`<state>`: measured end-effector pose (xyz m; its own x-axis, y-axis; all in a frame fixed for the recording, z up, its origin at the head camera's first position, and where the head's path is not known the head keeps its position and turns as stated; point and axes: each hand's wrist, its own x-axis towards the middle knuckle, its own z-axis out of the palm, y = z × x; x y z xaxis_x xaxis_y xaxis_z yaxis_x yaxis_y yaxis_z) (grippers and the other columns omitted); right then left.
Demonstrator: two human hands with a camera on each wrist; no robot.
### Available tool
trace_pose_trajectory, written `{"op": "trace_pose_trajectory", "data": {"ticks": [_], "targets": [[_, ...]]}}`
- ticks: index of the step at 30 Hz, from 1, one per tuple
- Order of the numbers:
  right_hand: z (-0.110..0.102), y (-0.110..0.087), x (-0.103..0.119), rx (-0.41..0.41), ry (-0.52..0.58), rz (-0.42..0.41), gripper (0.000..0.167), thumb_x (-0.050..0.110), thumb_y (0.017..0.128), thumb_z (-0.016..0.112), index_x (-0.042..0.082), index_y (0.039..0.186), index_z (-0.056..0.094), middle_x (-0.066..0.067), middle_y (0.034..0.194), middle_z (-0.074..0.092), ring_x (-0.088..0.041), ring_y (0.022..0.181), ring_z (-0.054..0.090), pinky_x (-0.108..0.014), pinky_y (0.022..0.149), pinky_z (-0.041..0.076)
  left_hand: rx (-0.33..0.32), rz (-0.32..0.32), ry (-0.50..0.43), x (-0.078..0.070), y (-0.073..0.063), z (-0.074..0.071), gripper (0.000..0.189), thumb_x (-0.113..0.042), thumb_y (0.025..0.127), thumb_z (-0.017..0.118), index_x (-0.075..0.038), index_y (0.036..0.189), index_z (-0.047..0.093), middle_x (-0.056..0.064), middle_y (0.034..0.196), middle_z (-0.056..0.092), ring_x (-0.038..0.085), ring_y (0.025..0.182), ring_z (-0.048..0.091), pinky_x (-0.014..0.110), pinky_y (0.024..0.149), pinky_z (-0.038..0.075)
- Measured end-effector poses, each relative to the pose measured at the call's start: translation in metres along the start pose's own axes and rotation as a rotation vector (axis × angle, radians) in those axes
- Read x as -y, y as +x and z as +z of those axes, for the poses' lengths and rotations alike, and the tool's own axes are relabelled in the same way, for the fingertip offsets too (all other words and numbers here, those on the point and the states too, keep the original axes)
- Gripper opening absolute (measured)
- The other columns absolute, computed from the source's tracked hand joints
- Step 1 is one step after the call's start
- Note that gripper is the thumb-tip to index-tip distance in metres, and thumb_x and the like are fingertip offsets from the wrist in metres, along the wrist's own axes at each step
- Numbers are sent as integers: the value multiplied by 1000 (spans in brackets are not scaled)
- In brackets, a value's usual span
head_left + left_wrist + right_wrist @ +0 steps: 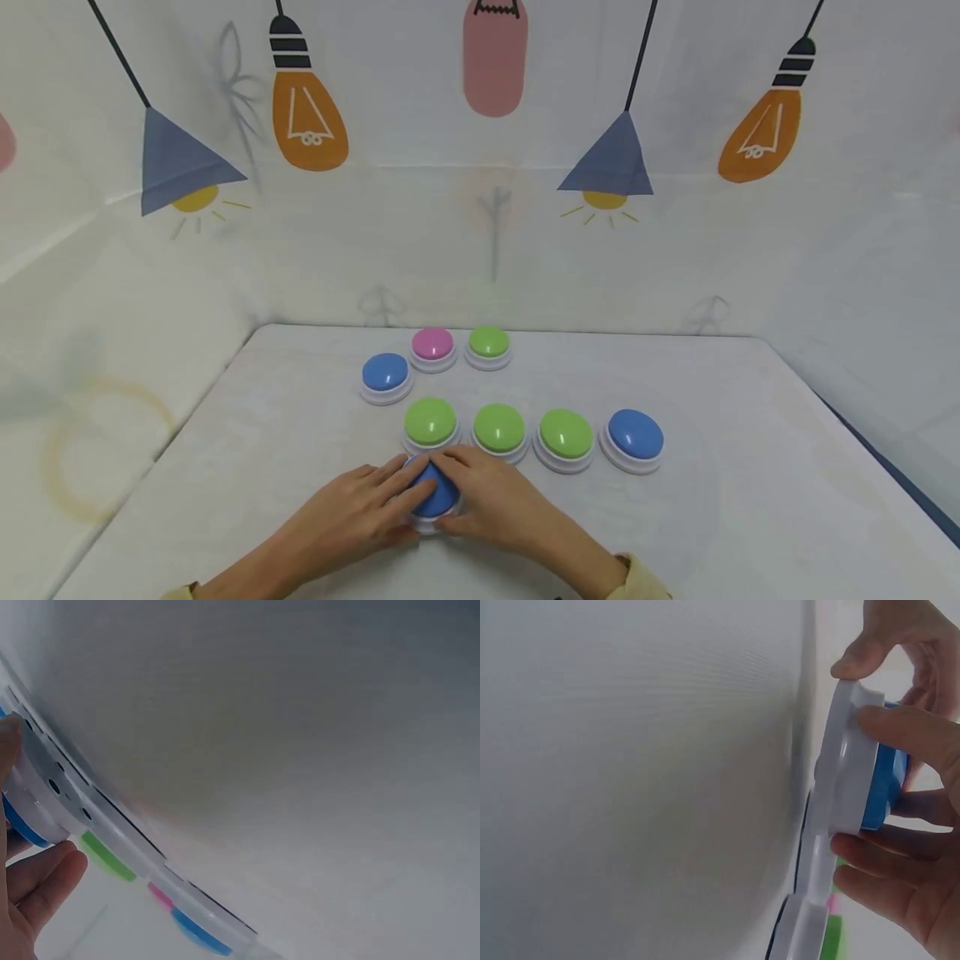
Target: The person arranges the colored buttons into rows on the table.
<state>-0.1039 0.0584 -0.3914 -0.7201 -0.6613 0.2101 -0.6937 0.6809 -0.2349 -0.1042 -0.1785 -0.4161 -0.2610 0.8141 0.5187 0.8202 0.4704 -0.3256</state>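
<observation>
Nearest blue button [441, 498] partly hidden — hands [367, 510] [495, 502] lying over it, sleeves [639, 580] cut by the bottom edge, pink drawing [495, 62] cropped above, grey sprigs [382, 305] blurred

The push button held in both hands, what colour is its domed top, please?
Its domed top is blue, best seen in the head view.

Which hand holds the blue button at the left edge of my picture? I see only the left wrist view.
Observer: Not only the left hand; the right hand also grips it, its thumb on the white base.
Operator: Thank you. What is just beyond it?
Observer: A row of three green buttons, with another blue button at its right end.
Operator: And what is to the right of the pink button?
Observer: A fourth green button.
</observation>
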Motion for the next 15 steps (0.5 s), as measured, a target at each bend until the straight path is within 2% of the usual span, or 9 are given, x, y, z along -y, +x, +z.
{"op": "trace_pose_trajectory", "data": {"ticks": [3, 5, 11, 15], "targets": [[2, 3, 1, 26, -17, 20, 74, 37, 80, 83, 6, 141, 54, -3, 135, 59, -17, 124, 57, -31, 103, 48, 52, -16, -12, 0, -1, -1, 64, -50, 83, 75, -11, 132, 60, 11, 135, 62, 24, 106, 70, 32, 73, 60], [4, 5, 2, 47, -18, 35, 74, 37, 80, 82, 7, 141, 54, -3, 135, 59, -16, 124, 56, -30, 103, 48, 81, -26, -18, 0, -1, -1, 67, -49, 79, 79, -12, 131, 60, 11, 135, 62, 24, 105, 70, 32, 73, 60], [9, 10, 6, 55, -20, 31, 73, 36, 80, 83, 8, 141, 54, -2, 134, 59, -14, 121, 57, -28, 101, 49, 158, -61, -38, 0, -3, -1, 64, -49, 79, 79, -13, 127, 57, 9, 131, 64, 22, 102, 71, 30, 73, 60], [12, 12, 9, 48, -48, 20, 74, 38, 79, 83, 10, 142, 53, -1, 133, 58, -13, 120, 56, -26, 101, 48, 175, -71, -48, 2, -6, -3, 63, -48, 78, 80, -15, 126, 57, 9, 130, 64, 20, 101, 71, 28, 72, 60]]}}
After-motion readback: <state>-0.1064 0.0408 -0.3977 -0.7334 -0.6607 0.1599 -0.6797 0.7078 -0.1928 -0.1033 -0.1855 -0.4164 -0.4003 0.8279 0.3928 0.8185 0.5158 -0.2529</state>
